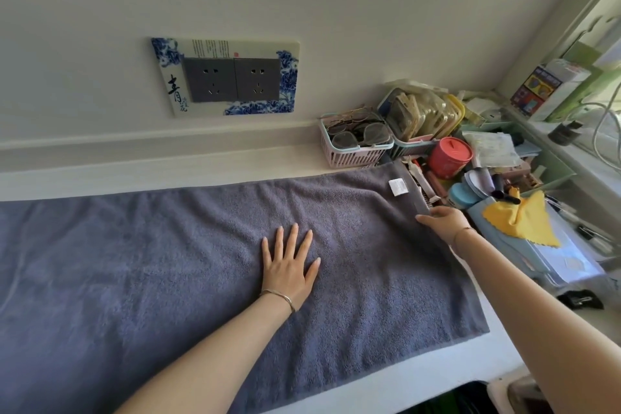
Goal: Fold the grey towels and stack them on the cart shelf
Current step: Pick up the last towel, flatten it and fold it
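surface: white counter (168,175) ran along a pale wall that carried a blue-patterned socket plate (228,77); head view only.
towel: grey towel (168,262) lay spread flat on the counter, long side left to right, with its white tag (398,186) face up near the far right corner; not yet folded, and no cart shelf in view.
left hand: left hand (289,265) lay flat on the towel's middle, fingers straight and spread, pressing down and gripping nothing.
right hand: right hand (443,222) pinched the towel's right edge, fingers curled round the hem (just below the tag).
clutter: pink basket (353,151) of glasses, red jar (450,156) and yellow cloth (524,218) crowded the right end; small loose items sat touching or just beside the hem.
risk one: lifting that edge to fold it over would likely drag or tip the loose bits beside it.
risk two: if the flat palm eased off, the towel might slide and the fold land skewed.
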Demonstrator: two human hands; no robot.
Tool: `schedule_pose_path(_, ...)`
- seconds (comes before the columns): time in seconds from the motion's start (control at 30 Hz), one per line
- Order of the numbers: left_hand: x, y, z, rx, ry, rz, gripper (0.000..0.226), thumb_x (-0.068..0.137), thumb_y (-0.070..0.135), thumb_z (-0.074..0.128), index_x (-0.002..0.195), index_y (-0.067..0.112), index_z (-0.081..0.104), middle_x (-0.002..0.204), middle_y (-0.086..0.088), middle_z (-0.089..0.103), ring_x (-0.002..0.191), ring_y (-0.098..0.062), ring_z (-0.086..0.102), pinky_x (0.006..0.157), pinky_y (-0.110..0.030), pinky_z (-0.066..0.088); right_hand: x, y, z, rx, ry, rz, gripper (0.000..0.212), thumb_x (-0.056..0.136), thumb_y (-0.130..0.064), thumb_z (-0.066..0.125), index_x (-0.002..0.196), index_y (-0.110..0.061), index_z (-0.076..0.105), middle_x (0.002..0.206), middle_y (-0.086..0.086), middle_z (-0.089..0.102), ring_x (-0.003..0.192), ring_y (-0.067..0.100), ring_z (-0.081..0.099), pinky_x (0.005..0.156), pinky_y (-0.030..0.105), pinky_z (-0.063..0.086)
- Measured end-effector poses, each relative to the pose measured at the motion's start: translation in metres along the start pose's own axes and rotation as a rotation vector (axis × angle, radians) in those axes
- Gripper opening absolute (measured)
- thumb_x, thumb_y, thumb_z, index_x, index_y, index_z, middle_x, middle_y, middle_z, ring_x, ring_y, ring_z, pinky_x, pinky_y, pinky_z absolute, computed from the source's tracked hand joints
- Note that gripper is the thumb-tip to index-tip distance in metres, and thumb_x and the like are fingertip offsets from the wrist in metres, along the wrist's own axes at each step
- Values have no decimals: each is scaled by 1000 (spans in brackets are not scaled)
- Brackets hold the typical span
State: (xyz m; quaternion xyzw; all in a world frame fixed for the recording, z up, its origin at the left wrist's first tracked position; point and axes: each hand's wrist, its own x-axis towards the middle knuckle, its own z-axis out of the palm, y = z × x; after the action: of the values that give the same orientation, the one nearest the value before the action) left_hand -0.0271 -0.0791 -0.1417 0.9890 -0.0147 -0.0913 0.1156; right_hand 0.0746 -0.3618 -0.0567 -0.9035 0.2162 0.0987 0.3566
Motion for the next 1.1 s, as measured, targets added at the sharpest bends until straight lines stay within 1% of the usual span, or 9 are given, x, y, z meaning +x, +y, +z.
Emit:
schedule_pose_path(0.07,0,1,-2,12,13,16,82,76,60,-11,150,31,11,159,-1,5,146,-28,2,113,-50,-11,-9,-13,-4,-55,-39,-123,38,85,-11,66,122,-2,60,108,12,62,97,27,59,87,29,42)
schedule_pose_path(0.13,-2,-1,-8,-69,28,10,74,84,61,-9,150,30,5,159,3,-1,146,-22,-6,114,-47,-11,-29,-38,-8,-1,-168,-176,36,89,-4,56,125,-11,57,110,11,63,84,23,63,74,24,51)
schedule_pose_path(0.23,-13,-14,-24,-259,55,-22,55,100,48,15,150,27,11,159,4,7,146,-18,-2,117,-40,-5,-62,-81,-1,274,-483,-139,31,92,-1,46,111,-21,61,91,6,61,56,6,55,47,14,47)
schedule_pose_path(0.5,-85,-129,-70,-689,302,-190,48,100,34,31,147,20,29,152,4,30,144,-15,14,116,-29,11,-156,-205,93,760,-978,-215,32,95,-2,37,116,-15,58,69,4,58,49,7,57,45,16,46)
schedule_pose_path(0.6,-121,-197,-91,-787,361,-269,48,100,34,30,146,21,31,150,5,33,143,-13,18,117,-30,15,-198,-254,149,780,-1108,-257,34,96,-4,37,120,-18,57,72,3,56,52,7,57,47,16,46)
schedule_pose_path(0.73,-166,-291,-104,-791,464,-395,46,100,32,30,143,17,37,146,-1,40,139,-17,29,116,-35,21,-252,-311,237,703,-1220,-330,44,94,-4,39,139,-1,36,76,1,46,58,6,49,53,15,42)
schedule_pose_path(0.9,-206,-370,-104,-638,471,-486,61,94,44,26,136,5,46,139,-14,49,133,-30,39,113,-38,26,-295,-332,333,516,-1128,-301,42,99,-9,41,140,-13,38,80,6,55,67,15,55,61,22,51)
schedule_pose_path(1.0,-219,-399,-98,-571,448,-475,78,85,54,12,138,5,44,142,-13,45,134,-30,38,113,-37,24,-294,-311,382,104,-774,-444,38,100,-20,42,137,-12,43,114,12,62,90,19,58,78,26,50)
schedule_pose_path(1.1,-222,-411,-90,-497,312,-537,77,83,51,6,146,15,29,153,-3,29,143,-24,22,115,-39,14,-280,-267,397,-323,-374,-641,45,101,-35,33,144,-23,34,150,3,34,138,22,30,114,39,22)
